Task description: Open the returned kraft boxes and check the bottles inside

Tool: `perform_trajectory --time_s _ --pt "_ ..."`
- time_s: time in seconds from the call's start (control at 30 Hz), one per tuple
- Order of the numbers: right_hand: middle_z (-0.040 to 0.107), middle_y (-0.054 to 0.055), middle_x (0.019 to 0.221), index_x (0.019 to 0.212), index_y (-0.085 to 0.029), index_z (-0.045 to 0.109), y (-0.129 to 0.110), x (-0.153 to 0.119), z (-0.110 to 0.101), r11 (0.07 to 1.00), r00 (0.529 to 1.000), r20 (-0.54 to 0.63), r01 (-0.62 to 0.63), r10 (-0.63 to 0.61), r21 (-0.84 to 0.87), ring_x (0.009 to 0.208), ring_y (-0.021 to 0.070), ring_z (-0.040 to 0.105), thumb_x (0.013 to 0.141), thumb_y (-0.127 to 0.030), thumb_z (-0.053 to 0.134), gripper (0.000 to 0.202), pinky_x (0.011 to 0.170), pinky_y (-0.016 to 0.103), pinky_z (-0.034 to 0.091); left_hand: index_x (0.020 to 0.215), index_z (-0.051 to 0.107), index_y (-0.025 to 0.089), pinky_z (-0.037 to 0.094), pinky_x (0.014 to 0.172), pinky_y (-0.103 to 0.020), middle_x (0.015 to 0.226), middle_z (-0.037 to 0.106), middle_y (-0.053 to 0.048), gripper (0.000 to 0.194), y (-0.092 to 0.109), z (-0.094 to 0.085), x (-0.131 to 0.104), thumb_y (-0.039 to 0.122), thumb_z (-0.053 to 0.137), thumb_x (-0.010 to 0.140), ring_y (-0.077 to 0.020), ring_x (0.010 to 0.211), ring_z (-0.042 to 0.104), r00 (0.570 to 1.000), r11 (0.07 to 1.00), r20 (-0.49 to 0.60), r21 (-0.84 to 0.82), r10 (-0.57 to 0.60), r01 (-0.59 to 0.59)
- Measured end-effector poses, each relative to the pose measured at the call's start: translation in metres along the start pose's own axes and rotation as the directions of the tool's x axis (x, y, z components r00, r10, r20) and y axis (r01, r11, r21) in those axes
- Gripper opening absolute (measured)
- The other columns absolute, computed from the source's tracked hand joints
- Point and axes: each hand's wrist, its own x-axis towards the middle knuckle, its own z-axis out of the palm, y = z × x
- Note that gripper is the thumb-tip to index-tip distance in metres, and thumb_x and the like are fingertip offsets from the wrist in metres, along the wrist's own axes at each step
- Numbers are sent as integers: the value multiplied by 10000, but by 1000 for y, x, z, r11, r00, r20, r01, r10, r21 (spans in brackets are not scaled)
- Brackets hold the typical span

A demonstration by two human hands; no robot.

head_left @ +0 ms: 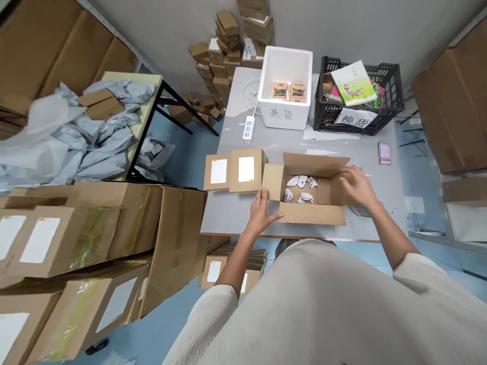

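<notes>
An open cardboard box (312, 214) stands on the grey table in front of me, its flaps spread. Inside lie several crumpled paper wads (297, 181) around a smaller brown carton (309, 192). My left hand (260, 213) is at the box's left side, fingers apart, fingertips by the left flap and thumb near the front flap. At the right, my right hand (358, 186) touches the right flap, thumb and fingers around its top edge. Left of the open box are two closed boxes with white labels, a larger one (257, 161) and a smaller one (210, 172).
A white foam box (286, 115) and a black crate (397, 96) with books stand at the table's back. A power strip (248, 129) lies left of them, a purple packet (384, 153) at the right. Stacked cartons (142, 208) and a side table (152, 86) with grey parcels are at the left.
</notes>
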Motion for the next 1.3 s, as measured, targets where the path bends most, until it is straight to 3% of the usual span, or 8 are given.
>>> perform_trajectory --time_s 0.17,0.23,0.3,0.4,0.5,0.7,1.1,1.3 --pt "714 134 1399 1349 -255 683 54 -39 -41 939 923 -233 -254 307 233 1272 318 692 960 -499 635 461 1120 556 564 1775 24 254 336 1330 -552 1821 240 -171 1000 -10 -13 -3 442 642 1012 -339 1675 295 985 977 -165 -213 -55 19" --pt "762 145 1311 1348 -230 680 72 -51 -36 830 856 -175 -391 487 397 1199 316 739 923 -517 640 515 1082 560 597 1770 -25 252 420 1280 -536 1777 343 -189 977 -19 -12 2 291 569 995 -311 1624 410 979 929 -133 -356 -157 101" --pt "800 149 1201 1274 -212 713 82 -59 -24 684 817 12 -491 577 539 1141 315 774 898 -512 619 490 1053 548 621 1766 40 242 470 1235 -543 1722 431 -210 1005 -24 -8 9 195 574 915 -319 1591 464 977 879 -9 -437 -215 190" --pt "817 118 1168 1220 -228 750 77 -66 -7 559 815 293 -562 500 609 1159 304 779 860 -458 592 455 1080 509 616 1743 161 270 492 1212 -541 1681 490 -189 1020 -20 1 18 172 624 840 -317 1585 475 984 871 121 -460 -130 172" --pt "777 84 1331 1351 -280 714 66 -68 4 574 831 381 -556 407 601 1284 279 727 849 -430 558 547 1121 486 588 1726 226 275 463 1242 -542 1696 468 -169 998 -2 7 21 266 696 846 -317 1600 448 990 907 136 -420 23 37" --pt "580 85 1633 1556 -361 547 60 -68 21 591 843 401 -538 359 601 1411 280 643 830 -396 584 728 1097 518 592 1776 113 249 429 1266 -543 1749 392 -197 1190 30 14 25 472 820 845 -360 1578 463 955 922 148 -332 258 -198" --pt "587 36 1623 1397 -375 634 53 -66 20 522 866 381 -499 323 692 1472 320 577 819 -357 620 578 1030 496 614 1740 298 317 490 1227 -489 1779 372 -119 991 39 6 24 488 786 895 -353 1596 438 980 915 82 -380 180 -136" --pt "513 -18 1673 1429 -426 597 50 -17 17 538 915 340 -402 216 741 1464 288 564 822 -357 625 612 1013 443 601 1692 404 254 400 1307 -506 1720 463 -143 979 38 -13 70 422 846 835 -357 1578 471 963 908 -69 -323 259 -268"
